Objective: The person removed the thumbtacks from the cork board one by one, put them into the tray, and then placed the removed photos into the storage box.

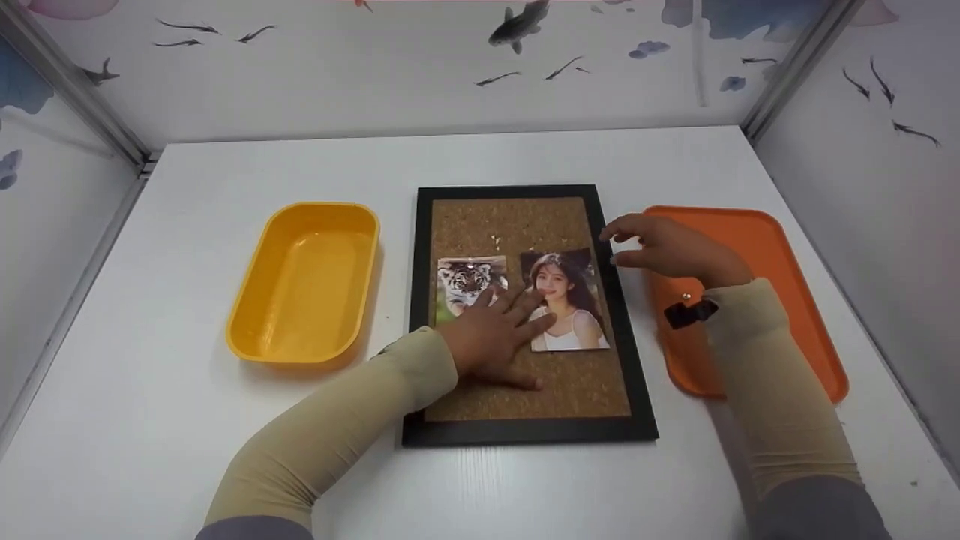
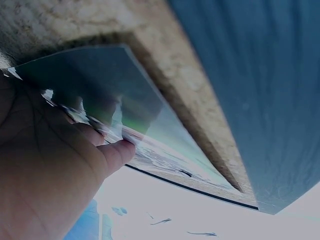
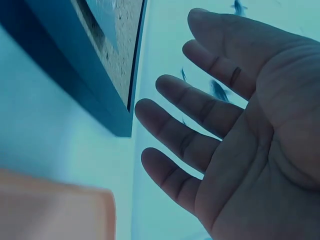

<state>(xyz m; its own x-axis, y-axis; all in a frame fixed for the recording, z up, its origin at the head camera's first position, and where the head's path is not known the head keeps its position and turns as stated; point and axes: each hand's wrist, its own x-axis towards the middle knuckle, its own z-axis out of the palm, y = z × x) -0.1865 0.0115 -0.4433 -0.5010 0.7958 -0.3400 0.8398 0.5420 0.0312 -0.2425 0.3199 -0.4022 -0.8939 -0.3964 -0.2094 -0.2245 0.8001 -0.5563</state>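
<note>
A black-framed cork board (image 1: 525, 394) lies on the table in the head view. Two photos lie on its cork: one of a tiger (image 1: 466, 277) on the left, one of a woman (image 1: 574, 300) on the right. My left hand (image 1: 491, 334) spreads over the board, its fingers reaching across the tiger photo to the near edge of the portrait. In the left wrist view, the fingertips touch the glossy tiger photo (image 2: 165, 130). Just beyond the board's right edge is my right hand (image 1: 664, 244), fingers loosely bent and holding nothing, as the right wrist view also shows.
Left of the board stands a deep yellow tray (image 1: 300, 356). An orange tray (image 1: 780, 300) lies to the right, partly under my right forearm. White panels (image 1: 337, 82) printed with fish close off the table at the back and sides.
</note>
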